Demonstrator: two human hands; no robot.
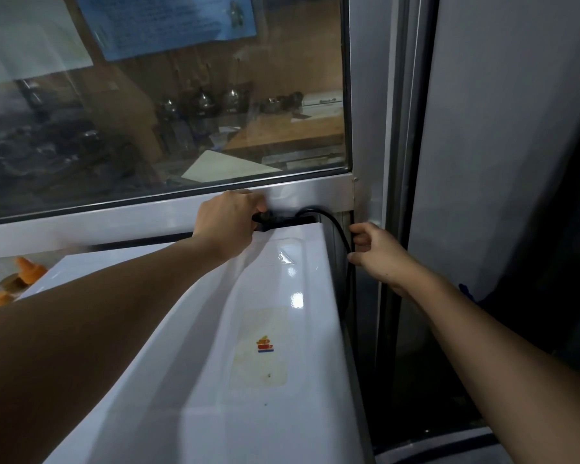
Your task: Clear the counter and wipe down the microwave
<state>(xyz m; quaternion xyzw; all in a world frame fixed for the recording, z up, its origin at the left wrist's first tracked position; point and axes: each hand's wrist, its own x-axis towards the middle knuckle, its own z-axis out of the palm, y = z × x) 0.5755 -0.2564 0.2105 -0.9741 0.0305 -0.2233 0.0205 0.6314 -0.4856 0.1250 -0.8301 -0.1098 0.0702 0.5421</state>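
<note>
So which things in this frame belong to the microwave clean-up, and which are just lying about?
Job:
- microwave
- black power cord, pinched by right hand
- black plug, gripped by left hand

Lying about:
- orange bottle caps
- blue notice on the window

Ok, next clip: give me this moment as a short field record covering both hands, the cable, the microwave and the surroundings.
left hand: left hand grips the black plug behind the microwave's back edge
right hand: right hand pinches the black cable beside the microwave's right side
cable: arcs from the plug over the back right corner, then drops down the side
microwave: white microwave, glossy top, worn sticker on it
surroundings: glass window behind; orange objects at left, blurred
wiping: no cloth in view
</note>
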